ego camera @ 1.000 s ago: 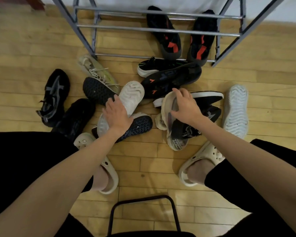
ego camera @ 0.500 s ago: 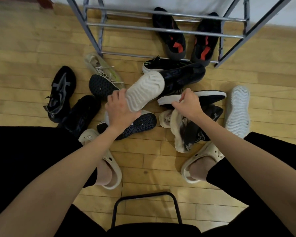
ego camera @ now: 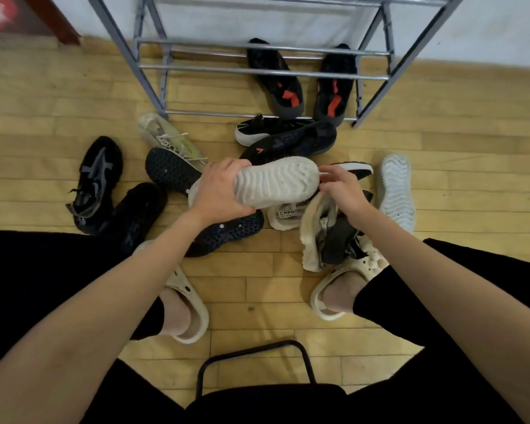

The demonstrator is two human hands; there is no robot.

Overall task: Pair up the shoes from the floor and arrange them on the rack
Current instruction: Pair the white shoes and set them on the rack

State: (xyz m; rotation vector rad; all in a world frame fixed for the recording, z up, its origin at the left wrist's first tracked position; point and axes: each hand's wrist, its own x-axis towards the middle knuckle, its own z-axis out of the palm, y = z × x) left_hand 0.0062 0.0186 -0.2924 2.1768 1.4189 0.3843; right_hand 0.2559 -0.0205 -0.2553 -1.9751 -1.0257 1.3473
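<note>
My left hand (ego camera: 219, 191) grips a white shoe (ego camera: 276, 182) by its heel, sole up, held level above the pile. My right hand (ego camera: 341, 191) holds a cream and grey sneaker (ego camera: 318, 237) that hangs heel-down over my right foot; its fingers touch the white shoe's toe. A matching white-soled shoe (ego camera: 395, 191) lies sole up on the floor at the right. The grey metal rack (ego camera: 257, 68) stands at the back with a black and red pair (ego camera: 303, 84) on its lowest bars.
Several loose shoes lie on the wooden floor: two black ones (ego camera: 104, 188) at left, a pale green sneaker (ego camera: 166, 139), black studded soles (ego camera: 224, 234), black sneakers (ego camera: 288, 139) before the rack. My feet wear cream clogs (ego camera: 190, 304). A black chair frame (ego camera: 254, 356) sits below.
My left hand lifted the white shoe off the pile and swung it right, level. My right hand raised the cream and grey sneaker off the floor and drew it toward my right foot.
</note>
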